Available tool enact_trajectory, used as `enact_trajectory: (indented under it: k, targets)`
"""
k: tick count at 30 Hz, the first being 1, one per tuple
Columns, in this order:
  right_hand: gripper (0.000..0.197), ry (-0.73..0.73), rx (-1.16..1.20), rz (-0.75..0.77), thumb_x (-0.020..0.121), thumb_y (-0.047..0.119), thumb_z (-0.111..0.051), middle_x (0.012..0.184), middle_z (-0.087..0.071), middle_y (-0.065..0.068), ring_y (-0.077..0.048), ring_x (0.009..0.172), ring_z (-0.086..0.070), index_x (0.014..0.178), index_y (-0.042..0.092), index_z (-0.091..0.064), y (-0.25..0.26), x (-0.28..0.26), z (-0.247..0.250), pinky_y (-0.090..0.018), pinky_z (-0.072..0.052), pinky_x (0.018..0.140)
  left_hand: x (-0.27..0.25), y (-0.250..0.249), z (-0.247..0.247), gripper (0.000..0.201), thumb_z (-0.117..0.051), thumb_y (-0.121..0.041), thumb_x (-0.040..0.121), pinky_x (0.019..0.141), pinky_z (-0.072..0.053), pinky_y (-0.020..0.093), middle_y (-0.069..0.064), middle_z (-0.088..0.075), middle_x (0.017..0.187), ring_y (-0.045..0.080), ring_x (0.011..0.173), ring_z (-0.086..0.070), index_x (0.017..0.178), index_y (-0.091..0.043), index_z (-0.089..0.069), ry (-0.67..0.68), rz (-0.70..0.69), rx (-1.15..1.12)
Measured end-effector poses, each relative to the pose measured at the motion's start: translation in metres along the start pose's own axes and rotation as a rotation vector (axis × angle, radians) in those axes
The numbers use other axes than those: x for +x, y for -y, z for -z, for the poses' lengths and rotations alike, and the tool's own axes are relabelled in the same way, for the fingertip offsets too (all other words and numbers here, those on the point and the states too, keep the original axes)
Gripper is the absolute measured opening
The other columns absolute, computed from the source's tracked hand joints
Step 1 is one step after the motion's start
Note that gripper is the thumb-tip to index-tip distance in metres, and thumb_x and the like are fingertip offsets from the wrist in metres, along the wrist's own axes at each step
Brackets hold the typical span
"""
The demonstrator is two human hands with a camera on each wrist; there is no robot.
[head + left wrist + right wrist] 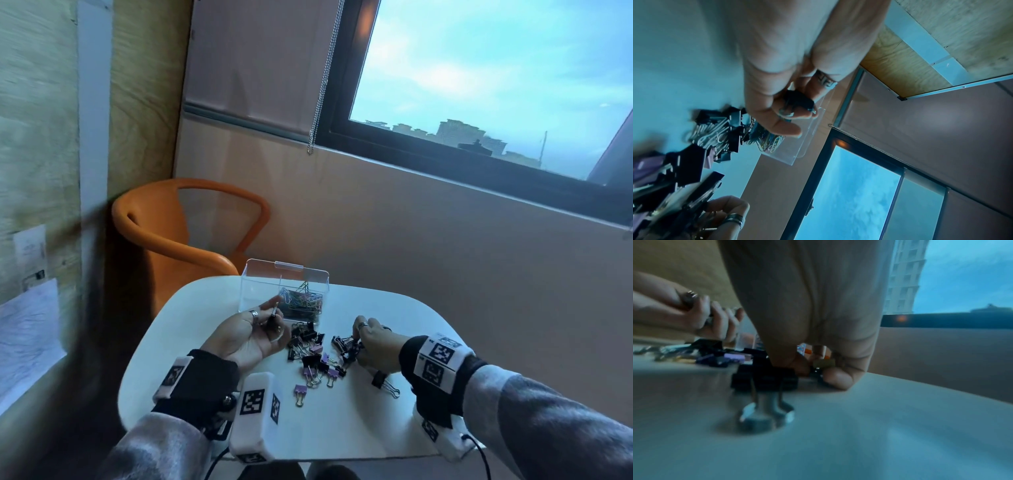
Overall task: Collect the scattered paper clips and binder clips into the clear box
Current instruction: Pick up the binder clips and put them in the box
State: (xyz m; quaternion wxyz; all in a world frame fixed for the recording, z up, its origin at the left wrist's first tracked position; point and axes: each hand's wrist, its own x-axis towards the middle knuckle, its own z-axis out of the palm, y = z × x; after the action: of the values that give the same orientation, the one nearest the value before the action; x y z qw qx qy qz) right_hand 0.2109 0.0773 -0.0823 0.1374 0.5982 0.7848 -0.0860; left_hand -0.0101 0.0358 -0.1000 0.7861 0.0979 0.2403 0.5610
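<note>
Black binder clip (797, 99) pinched in our palm-up left hand (248, 337), just beside the clear box (284, 291) holding paper clips (303, 303); right hand (375, 344), knuckles up, fingers curled into the binder clips (318, 356) on the white table (191, 325); only the left wrist view shows the pinched clip's body.

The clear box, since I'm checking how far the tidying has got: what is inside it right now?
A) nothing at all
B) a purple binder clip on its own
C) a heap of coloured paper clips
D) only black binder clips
C: through the wall of the clear box a heap of coloured paper clips shows, while the binder clips lie on the table.
</note>
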Motion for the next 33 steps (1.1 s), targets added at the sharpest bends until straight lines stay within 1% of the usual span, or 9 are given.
enact_trajectory:
  k: [3,7,10,12,16,21,26,30,33]
  targets:
    - [0.025,0.032,0.074,-0.022,0.09,0.014,-0.051,0.112,-0.042,-0.012,-0.015,0.076,-0.039,0.111,0.013,-0.037,-0.004,-0.001,0.006,-0.021,-0.039,0.064,0.002,0.001,0.001,0.028,-0.032,-0.001,0.096,0.047,-0.055,0.026,0.009,-0.049,0.073,0.013,0.051,-0.053,0.089,-0.006,-0.059,-0.028,-0.042,-0.015]
    - [0.01,-0.011,0.183,-0.013,0.092,0.019,-0.051,0.087,-0.055,-0.005,-0.019,0.069,-0.046,0.094,0.013,-0.044,-0.011,-0.005,0.012,-0.019,-0.036,0.055,0.003,0.002,0.004,0.028,-0.032,0.0,0.097,0.046,-0.055,0.025,0.009,-0.048,0.072,0.013,0.046,-0.054,0.09,-0.006,-0.059,-0.052,-0.051,-0.007]
    - [0.024,0.019,0.687,-0.006,0.09,0.005,-0.044,0.064,-0.043,-0.004,-0.014,0.054,-0.04,0.068,0.013,-0.045,-0.023,-0.008,0.018,-0.029,-0.043,0.059,0.005,0.001,0.006,0.028,-0.032,0.001,0.097,0.046,-0.055,0.025,0.01,-0.048,0.071,0.013,0.047,-0.054,0.091,-0.005,-0.059,-0.071,-0.073,-0.015]
    - [0.032,0.043,1.189,-0.011,0.091,0.0,-0.041,0.061,-0.037,-0.003,-0.011,0.05,-0.037,0.063,0.014,-0.039,-0.034,-0.012,0.022,-0.022,-0.042,0.05,0.006,0.001,0.006,0.028,-0.032,0.002,0.097,0.045,-0.055,0.026,0.01,-0.048,0.071,0.014,0.049,-0.053,0.092,-0.004,-0.058,-0.075,-0.083,-0.013]
    - [0.011,0.098,1.946,-0.029,0.082,-0.003,-0.051,0.072,-0.05,-0.008,-0.012,0.056,-0.049,0.083,0.007,-0.047,-0.04,-0.023,0.026,-0.015,-0.043,0.043,0.005,0.002,0.003,0.027,-0.031,0.002,0.097,0.045,-0.056,0.027,0.011,-0.047,0.074,0.014,0.064,-0.049,0.095,-0.003,-0.057,-0.075,-0.087,-0.007]
    - [0.084,0.269,2.469,0.284,0.046,-0.009,-0.079,0.078,-0.054,-0.007,-0.012,0.067,-0.051,0.124,0.003,-0.051,-0.03,-0.023,0.011,-0.016,-0.045,0.049,0.003,0.002,0.003,0.028,-0.032,0.001,0.096,0.046,-0.056,0.026,0.011,-0.049,0.074,0.014,0.056,-0.055,0.095,-0.002,-0.059,-0.072,-0.081,-0.012]
    - [0.048,0.351,2.714,0.419,0.059,0.004,-0.077,0.076,-0.046,0.0,-0.013,0.068,-0.045,0.105,0.001,-0.063,-0.015,-0.017,0.001,-0.022,-0.047,0.051,0.002,0.001,0.007,0.029,-0.033,0.0,0.093,0.047,-0.056,0.023,0.01,-0.054,0.066,0.015,0.047,-0.058,0.091,-0.004,-0.062,-0.09,-0.076,-0.034]
    - [0.026,0.246,2.811,0.224,0.076,0.028,-0.067,0.067,-0.043,0.001,-0.01,0.061,-0.04,0.083,0.004,-0.065,0.0,-0.016,0.007,-0.023,-0.044,0.046,0.004,0.0,0.007,0.027,-0.031,-0.002,0.092,0.041,-0.05,0.019,0.008,-0.048,0.072,0.013,0.041,-0.052,0.087,-0.006,-0.057,-0.099,-0.081,-0.038]
    - [0.019,0.246,2.853,0.071,0.079,0.022,-0.062,0.064,-0.041,0.003,-0.004,0.056,-0.039,0.072,0.004,-0.062,0.012,-0.011,0.015,-0.02,-0.039,0.036,0.005,0.0,0.007,0.027,-0.03,-0.003,0.089,0.035,-0.043,0.017,0.005,-0.045,0.068,0.009,0.036,-0.045,0.083,-0.008,-0.056,-0.105,-0.087,-0.024]
